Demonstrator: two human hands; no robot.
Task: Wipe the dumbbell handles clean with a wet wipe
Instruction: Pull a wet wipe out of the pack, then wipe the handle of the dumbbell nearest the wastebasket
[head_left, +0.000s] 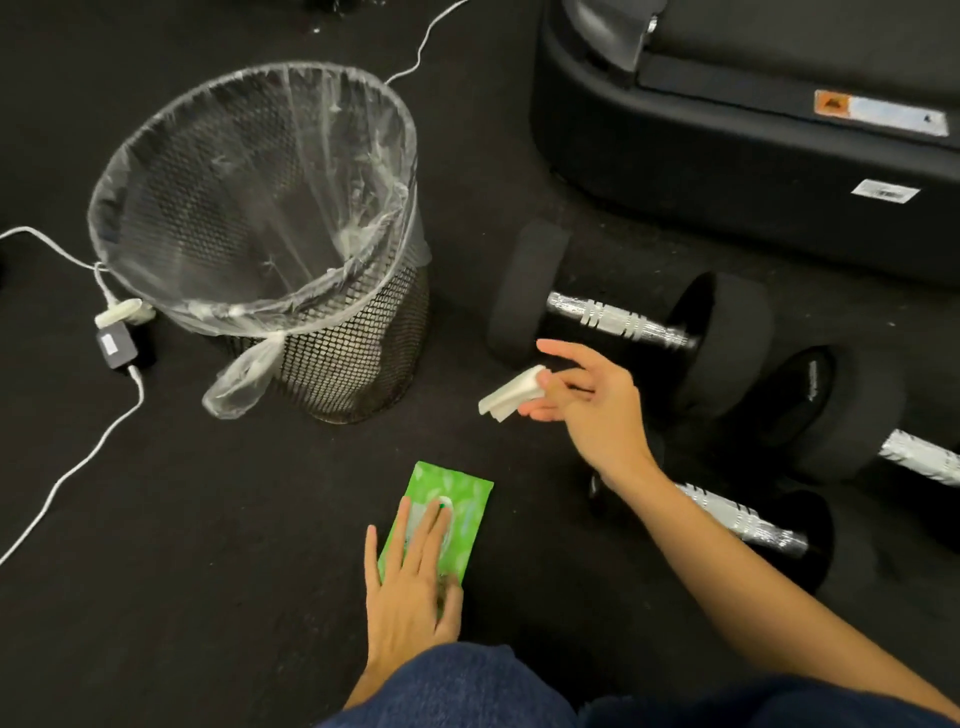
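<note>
A: Fingers of the right hand (587, 400) pinch a folded white wet wipe (511, 397); the left hand (410, 582) lies flat, fingers spread, on the green wipe pack (467, 493).

B: And the nearest dumbbell handle (618, 319)?

A: Just beyond the right fingertips, a knurled chrome bar running left to right between matte black heads. The right hand is nearer.

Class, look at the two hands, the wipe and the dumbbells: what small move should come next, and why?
Probably the right hand should carry the folded wipe to the nearest dumbbell handle. The wipe is already out and pinched in its fingers, just short of that handle, while the left hand rests flat on the green wipe packet.
</note>
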